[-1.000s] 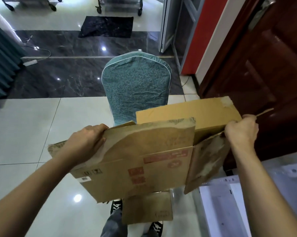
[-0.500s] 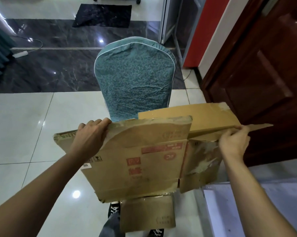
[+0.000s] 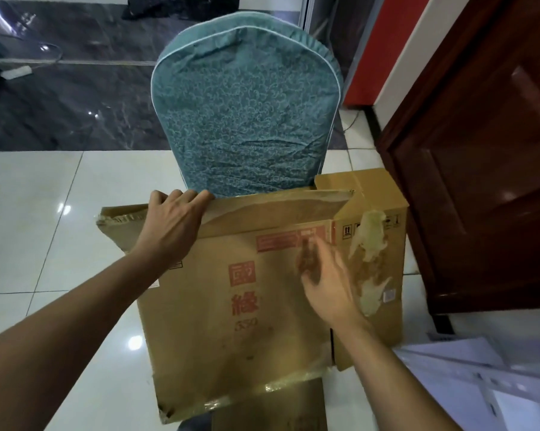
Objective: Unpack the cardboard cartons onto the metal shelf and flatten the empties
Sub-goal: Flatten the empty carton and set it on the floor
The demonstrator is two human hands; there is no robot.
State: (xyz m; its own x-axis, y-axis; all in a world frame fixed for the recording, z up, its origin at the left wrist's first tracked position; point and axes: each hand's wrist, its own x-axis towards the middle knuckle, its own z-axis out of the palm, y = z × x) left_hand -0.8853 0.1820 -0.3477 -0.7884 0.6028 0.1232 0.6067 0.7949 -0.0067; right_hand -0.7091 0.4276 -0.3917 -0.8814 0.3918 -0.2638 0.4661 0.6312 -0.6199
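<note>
Gripping top edge of flattened brown printed cardboard carton [image 3: 215, 337] with left hand [image 3: 172, 225]; long axis rightward from it. Over front panel, blurred right hand [image 3: 327, 284], fingers spread, grasping nothing.

A flattened carton [image 3: 231, 321] stands upright directly in front of you. A chair [image 3: 246, 104] is just behind it, its back rising above the carton's top edge. Your left hand [image 3: 172, 225] is on that top edge near the left end, with the fingers [image 3: 197, 195] hooked over the far side. Your right hand [image 3: 324, 284] is in front of the carton's face, right of centre; blur hides whether it touches. A door [image 3: 480, 150] stands to the right of both. Flat panels [image 3: 480, 377] lie at lower right, beside your right forearm. Another cardboard piece [image 3: 268, 409] sits below the carton's bottom edge. A power strip [image 3: 15, 72] lies on the floor [image 3: 29, 213], far left and well behind.
</note>
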